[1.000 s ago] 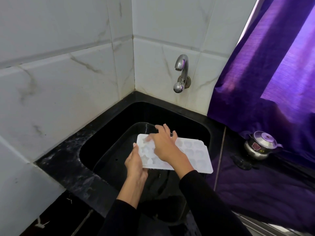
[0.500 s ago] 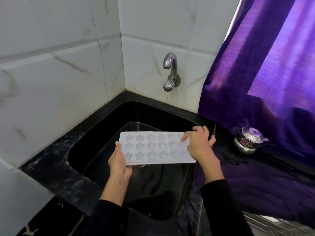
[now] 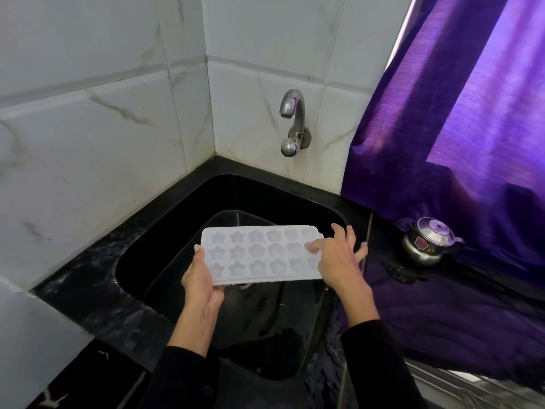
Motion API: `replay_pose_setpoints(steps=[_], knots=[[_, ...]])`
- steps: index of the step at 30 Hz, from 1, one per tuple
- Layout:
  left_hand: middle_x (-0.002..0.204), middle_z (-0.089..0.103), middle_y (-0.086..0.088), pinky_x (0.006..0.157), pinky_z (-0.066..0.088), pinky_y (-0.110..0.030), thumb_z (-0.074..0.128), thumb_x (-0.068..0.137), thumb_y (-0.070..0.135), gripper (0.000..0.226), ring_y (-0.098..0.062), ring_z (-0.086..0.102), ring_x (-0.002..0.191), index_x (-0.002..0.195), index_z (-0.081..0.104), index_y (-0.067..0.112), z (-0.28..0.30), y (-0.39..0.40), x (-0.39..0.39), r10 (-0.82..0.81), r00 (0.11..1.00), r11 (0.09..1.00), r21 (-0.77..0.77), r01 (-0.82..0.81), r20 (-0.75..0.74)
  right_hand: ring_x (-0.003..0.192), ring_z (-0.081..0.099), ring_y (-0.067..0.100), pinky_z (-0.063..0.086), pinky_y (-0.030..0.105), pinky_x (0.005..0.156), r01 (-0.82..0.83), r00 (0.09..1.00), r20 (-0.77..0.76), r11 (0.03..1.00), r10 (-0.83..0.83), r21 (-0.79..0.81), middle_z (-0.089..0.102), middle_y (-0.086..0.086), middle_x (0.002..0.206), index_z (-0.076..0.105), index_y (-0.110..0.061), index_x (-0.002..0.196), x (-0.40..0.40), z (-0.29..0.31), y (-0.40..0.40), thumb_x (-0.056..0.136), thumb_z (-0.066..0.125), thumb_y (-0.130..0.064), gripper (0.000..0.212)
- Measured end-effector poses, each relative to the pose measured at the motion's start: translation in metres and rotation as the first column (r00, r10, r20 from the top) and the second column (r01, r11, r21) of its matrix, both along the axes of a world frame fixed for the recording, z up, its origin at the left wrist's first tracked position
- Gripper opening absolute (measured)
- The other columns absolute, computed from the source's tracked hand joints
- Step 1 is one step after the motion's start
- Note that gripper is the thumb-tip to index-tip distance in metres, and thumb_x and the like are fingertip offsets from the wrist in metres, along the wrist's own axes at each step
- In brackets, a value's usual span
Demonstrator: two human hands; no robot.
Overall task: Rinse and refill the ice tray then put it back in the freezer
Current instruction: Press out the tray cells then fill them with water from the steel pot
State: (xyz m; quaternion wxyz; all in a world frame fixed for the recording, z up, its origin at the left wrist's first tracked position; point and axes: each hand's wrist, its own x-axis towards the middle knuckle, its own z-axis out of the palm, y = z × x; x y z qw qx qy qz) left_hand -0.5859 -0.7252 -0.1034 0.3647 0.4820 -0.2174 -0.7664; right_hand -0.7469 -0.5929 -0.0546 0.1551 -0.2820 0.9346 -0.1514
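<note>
Tiled wall: two white marbled faces meet in one corner behind the sink.
Curtain: one purple curtain hangs on the right and falls down to the counter.
Counter: one black speckled slab runs round the sink.
Sink: one black basin set in the corner, with a drain partly showing just under the near edge of the tray.
Ice tray: one white tray, held level above the sink with its cavities facing up. Three rows of moulds show; six can be counted in the far row, two stars at the left end and then rounder flower shapes. The right end is hidden by the hand, so a full count is not possible. Whether the cavities hold water cannot be told.
Sleeves: two, both black, reaching to the wrists.
Left hand: one, grasping the tray's left short end, thumb on the top face and fingers underneath.
Right hand: one, laid over the tray's right end with fingers spread and nearly straight, fingertips past the edge; it rests on the tray rather than clasping it.
Tap: one chrome tap on the back wall, above and behind the tray; no stream is visible.
Steel pot: one small lidded pot stands on the counter right of the sink, well apart from the tray.
</note>
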Motion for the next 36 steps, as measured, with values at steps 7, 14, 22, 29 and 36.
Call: replay_pose_setpoints(steps=[7, 14, 22, 29, 36], knots=[[0.104, 0.069, -0.010, 0.078, 0.056, -0.045, 0.052, 0.096, 0.039, 0.029, -0.028, 0.067, 0.093, 0.107, 0.060, 0.013, 0.001, 0.000, 0.001, -0.003, 1.000, 1.000, -0.012, 0.003, 0.012, 0.147, -0.012, 0.034, -0.007, 0.062, 0.114, -0.065, 0.989, -0.128, 0.997, 0.069, 0.036, 0.015, 0.012, 0.156, 0.065, -0.029, 0.118, 0.004, -0.005, 0.004, 0.079, 0.049, 0.019, 0.064], [0.105, 0.068, -0.011, 0.078, 0.056, -0.044, 0.051, 0.096, 0.038, 0.034, -0.028, 0.067, 0.094, 0.114, 0.059, 0.010, 0.002, 0.001, 0.000, 0.007, 1.000, 1.000, -0.006, -0.007, -0.001, 0.147, -0.013, 0.034, -0.007, 0.060, 0.114, -0.090, 0.985, -0.142, 0.995, 0.094, 0.039, 0.011, 0.013, 0.158, 0.062, -0.029, 0.120, 0.008, -0.007, 0.003, 0.075, 0.046, 0.023, 0.071], [0.104, 0.068, -0.010, 0.074, 0.056, -0.043, 0.051, 0.096, 0.038, 0.034, -0.027, 0.067, 0.093, 0.115, 0.058, 0.011, 0.003, 0.000, 0.001, 0.015, 1.000, 1.000, -0.005, -0.015, -0.010, 0.147, -0.010, 0.030, -0.006, 0.058, 0.116, -0.084, 0.979, -0.192, 0.991, 0.062, -0.108, 0.012, 0.012, 0.154, 0.048, -0.023, 0.122, 0.009, -0.008, 0.002, 0.074, 0.047, 0.020, 0.064], [0.106, 0.068, -0.011, 0.074, 0.056, -0.044, 0.051, 0.096, 0.039, 0.036, -0.029, 0.067, 0.094, 0.116, 0.059, 0.010, 0.004, 0.001, -0.002, 0.000, 1.000, 1.000, 0.010, 0.000, -0.022, 0.146, -0.020, 0.032, -0.013, 0.057, 0.114, -0.179, 0.972, -0.161, 0.983, 0.171, -0.040, -0.004, 0.012, 0.160, 0.058, -0.031, 0.125, 0.022, -0.011, -0.008, 0.072, 0.049, 0.024, 0.077], [0.105, 0.069, -0.011, 0.074, 0.056, -0.043, 0.051, 0.096, 0.040, 0.037, -0.029, 0.067, 0.094, 0.116, 0.059, 0.010, 0.003, 0.001, -0.004, -0.021, 1.000, 1.000, -0.004, 0.021, -0.001, 0.145, -0.021, 0.034, -0.016, 0.054, 0.112, -0.158, 0.974, -0.175, 0.986, 0.146, -0.052, 0.003, 0.008, 0.160, 0.064, -0.029, 0.116, 0.017, -0.010, -0.004, 0.075, 0.047, 0.020, 0.066]])
